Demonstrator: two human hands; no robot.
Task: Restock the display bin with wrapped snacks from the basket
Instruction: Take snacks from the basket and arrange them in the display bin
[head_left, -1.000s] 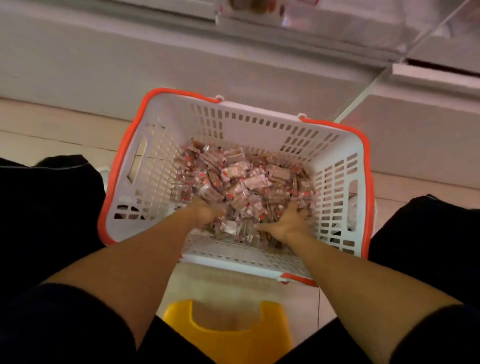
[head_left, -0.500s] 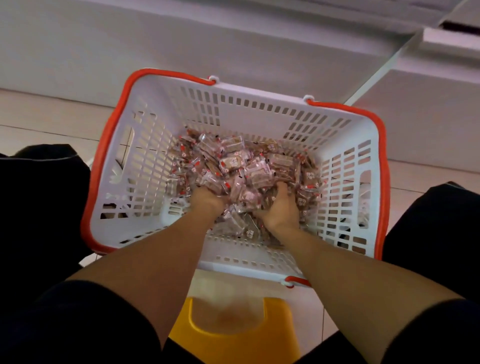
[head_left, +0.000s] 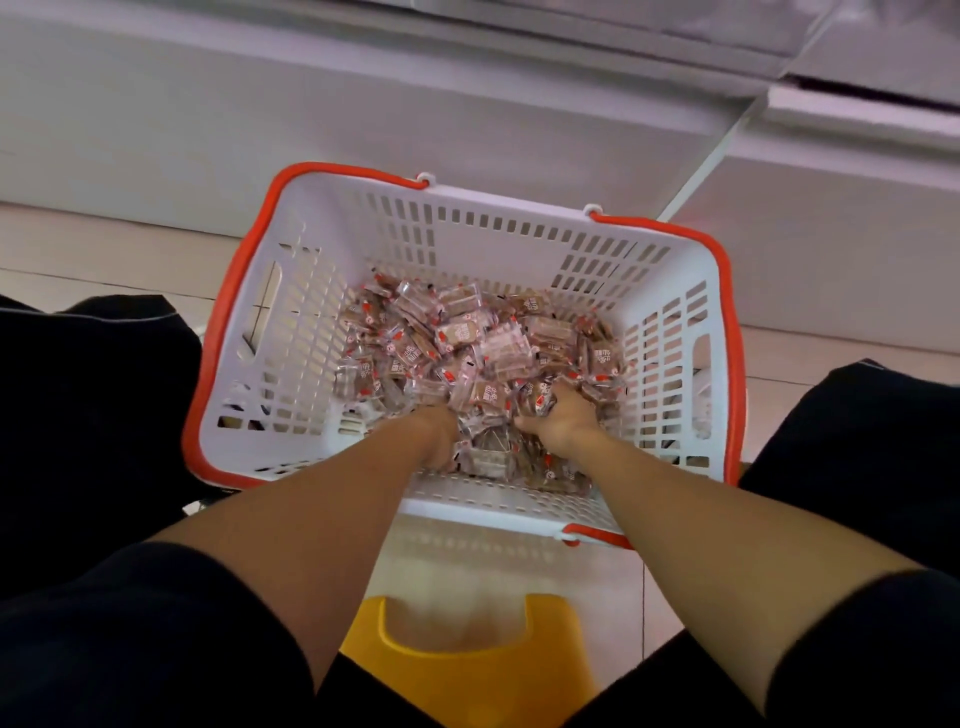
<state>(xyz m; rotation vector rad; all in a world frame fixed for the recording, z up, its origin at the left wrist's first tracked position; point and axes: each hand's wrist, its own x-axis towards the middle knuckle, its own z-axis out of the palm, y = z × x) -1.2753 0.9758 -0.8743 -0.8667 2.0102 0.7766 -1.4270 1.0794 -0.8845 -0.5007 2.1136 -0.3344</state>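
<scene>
Hands both buried in snacks (head_left: 483, 348) near basket (head_left: 311, 332) front edge: left hand (head_left: 434, 434) fingers hidden, grip unclear; right hand (head_left: 563, 421) curled around a bunch. Pile toward front right corner. Bin unseen.

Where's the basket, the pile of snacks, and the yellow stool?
basket (head_left: 332, 332), head view, on its white slotted left wall.
snacks (head_left: 483, 343), head view, on the middle of the pile inside the basket.
yellow stool (head_left: 467, 675), head view, on its seat below the cut-out.
</scene>
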